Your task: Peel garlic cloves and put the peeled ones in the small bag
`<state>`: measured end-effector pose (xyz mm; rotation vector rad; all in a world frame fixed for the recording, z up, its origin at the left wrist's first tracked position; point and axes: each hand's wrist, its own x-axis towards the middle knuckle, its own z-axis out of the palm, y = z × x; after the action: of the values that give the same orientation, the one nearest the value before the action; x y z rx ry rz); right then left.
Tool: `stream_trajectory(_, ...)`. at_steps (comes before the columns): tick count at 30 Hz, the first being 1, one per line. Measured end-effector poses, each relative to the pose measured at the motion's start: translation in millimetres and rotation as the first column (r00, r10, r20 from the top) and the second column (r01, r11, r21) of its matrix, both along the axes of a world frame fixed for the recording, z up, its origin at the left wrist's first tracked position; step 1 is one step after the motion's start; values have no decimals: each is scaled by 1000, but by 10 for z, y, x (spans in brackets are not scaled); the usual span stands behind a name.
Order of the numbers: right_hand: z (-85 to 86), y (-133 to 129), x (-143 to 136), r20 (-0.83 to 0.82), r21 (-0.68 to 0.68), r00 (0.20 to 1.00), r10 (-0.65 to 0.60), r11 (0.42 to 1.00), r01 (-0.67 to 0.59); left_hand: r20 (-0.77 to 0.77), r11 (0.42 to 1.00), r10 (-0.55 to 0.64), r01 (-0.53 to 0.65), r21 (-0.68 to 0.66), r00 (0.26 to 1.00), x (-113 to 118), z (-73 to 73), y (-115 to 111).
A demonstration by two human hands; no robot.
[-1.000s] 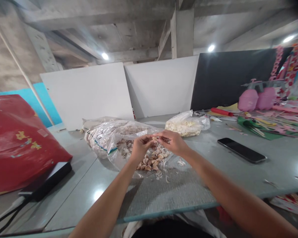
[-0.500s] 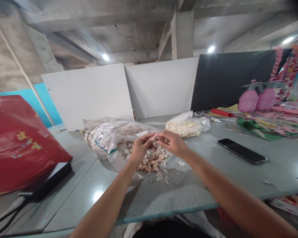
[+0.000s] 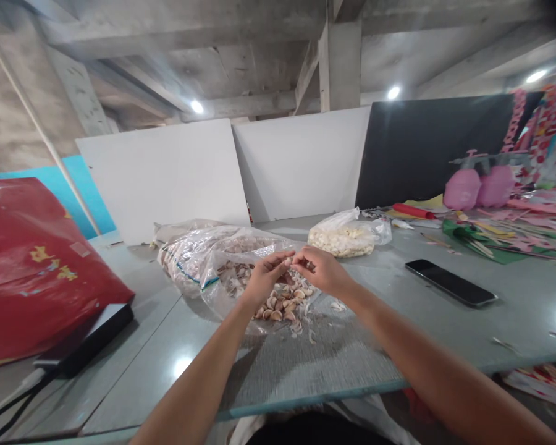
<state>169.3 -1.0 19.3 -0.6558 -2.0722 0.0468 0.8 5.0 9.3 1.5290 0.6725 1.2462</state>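
Observation:
Above a heap of unpeeled garlic cloves (image 3: 282,305), my left hand (image 3: 265,277) pinches a small pale garlic clove (image 3: 288,262) between thumb and fingers. My right hand (image 3: 323,269) meets it from the other side, its fingertips closed on the same clove; the fingers hide most of it. The heap spills from the mouth of a large clear plastic bag (image 3: 197,259) on the left, full of more garlic. Papery skins (image 3: 338,306) lie scattered by the heap. Behind my right hand sits a clear bag of peeled garlic cloves (image 3: 340,240).
On the grey table (image 3: 185,346), a black phone (image 3: 449,283) lies to the right. A red bag (image 3: 41,266) and a black box with cables (image 3: 88,340) stand at left. Pink spray bottles (image 3: 463,188) and craft paper scraps (image 3: 486,241) cover the far right. White boards (image 3: 167,179) lean behind.
My right fingertips have drawn slightly away from the left ones and lower on the clove. My left hand has barely moved, and the bags and heap look the same.

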Motion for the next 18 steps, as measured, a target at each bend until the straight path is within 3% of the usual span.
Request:
stream_trajectory(4,7,-15,0,-33,-10,999,-3,1000,3,46,999,-39,40,-30,998,-4,2,-10)
stream_trajectory(14,9,-36,16,-56,-21,998,-2,1000,0,257,991,135,-132,-30,957,2,22,-3)
stream_trajectory(18,23,-26,31,-64,2,994,-90,996,90,316,987,161,-160,-28,935,-17,11,25)
